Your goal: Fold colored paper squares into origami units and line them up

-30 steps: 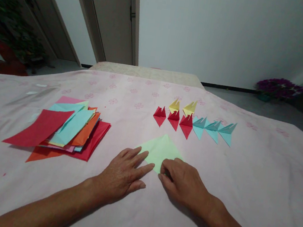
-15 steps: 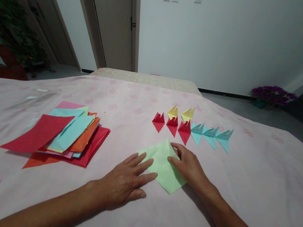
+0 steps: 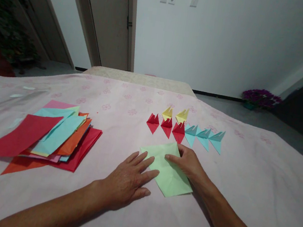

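A light green sheet of origami paper (image 3: 169, 176) with faint creases lies on the pink cloth in front of me. My left hand (image 3: 129, 180) rests flat at its left side, fingers spread, the fingertips on the paper's edge. On the paper's upper right edge, my right hand (image 3: 188, 163) pinches it between thumb and fingers; the fingers go partly under the sheet. Just beyond stand folded paper cranes: red ones (image 3: 166, 127), yellow ones (image 3: 167, 113) and light blue ones (image 3: 204, 136).
To the left lies a loose pile of coloured paper, with a red sheet (image 3: 21, 134) on top and light blue sheets (image 3: 60, 134) beside it. The flowered tablecloth (image 3: 116, 123) covers the table. Beyond are a door (image 3: 108, 17) and a potted purple plant (image 3: 261, 97).
The green paper has turned and spread to a squarer outline under my hands, its lower right corner now showing. My right hand keeps its pinch. The whole view has shifted slightly.
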The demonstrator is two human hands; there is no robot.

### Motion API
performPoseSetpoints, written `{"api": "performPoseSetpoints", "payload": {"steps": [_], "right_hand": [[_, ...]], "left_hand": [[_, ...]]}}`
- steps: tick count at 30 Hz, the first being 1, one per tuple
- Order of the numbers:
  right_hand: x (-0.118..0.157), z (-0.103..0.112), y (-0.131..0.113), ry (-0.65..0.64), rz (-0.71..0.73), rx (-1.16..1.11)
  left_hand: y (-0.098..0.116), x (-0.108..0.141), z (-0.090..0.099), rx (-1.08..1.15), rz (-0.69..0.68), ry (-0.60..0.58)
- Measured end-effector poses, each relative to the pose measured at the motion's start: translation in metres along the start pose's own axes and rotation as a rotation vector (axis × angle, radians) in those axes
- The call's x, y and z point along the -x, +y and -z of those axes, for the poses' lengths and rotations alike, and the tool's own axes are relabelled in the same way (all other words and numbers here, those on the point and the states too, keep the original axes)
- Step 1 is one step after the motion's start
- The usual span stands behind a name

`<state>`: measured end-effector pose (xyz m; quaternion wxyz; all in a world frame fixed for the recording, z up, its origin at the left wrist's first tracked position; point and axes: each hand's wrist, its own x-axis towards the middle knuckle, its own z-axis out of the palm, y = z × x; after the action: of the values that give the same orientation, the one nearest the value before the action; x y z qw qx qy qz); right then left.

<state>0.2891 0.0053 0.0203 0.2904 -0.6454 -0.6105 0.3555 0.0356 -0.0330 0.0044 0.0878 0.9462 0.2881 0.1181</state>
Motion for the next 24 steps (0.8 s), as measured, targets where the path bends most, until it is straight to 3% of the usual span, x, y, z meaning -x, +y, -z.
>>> {"api": "performPoseSetpoints", "payload": {"steps": [8, 14, 24], "right_hand": [[-0.003, -0.005, 0.008, -0.034, 0.077, 0.038], [0.003, -0.002, 0.007, -0.081, 0.402, 0.113], [0.01, 0.003, 0.014, -0.088, 0.786, 0.254]], "left_hand": [[0.001, -0.002, 0.003, 0.022, 0.044, 0.016], [-0.001, 0.001, -0.004, -0.024, 0.109, 0.058], [-0.002, 0.006, -0.004, -0.08, 0.216, 0.079]]}}
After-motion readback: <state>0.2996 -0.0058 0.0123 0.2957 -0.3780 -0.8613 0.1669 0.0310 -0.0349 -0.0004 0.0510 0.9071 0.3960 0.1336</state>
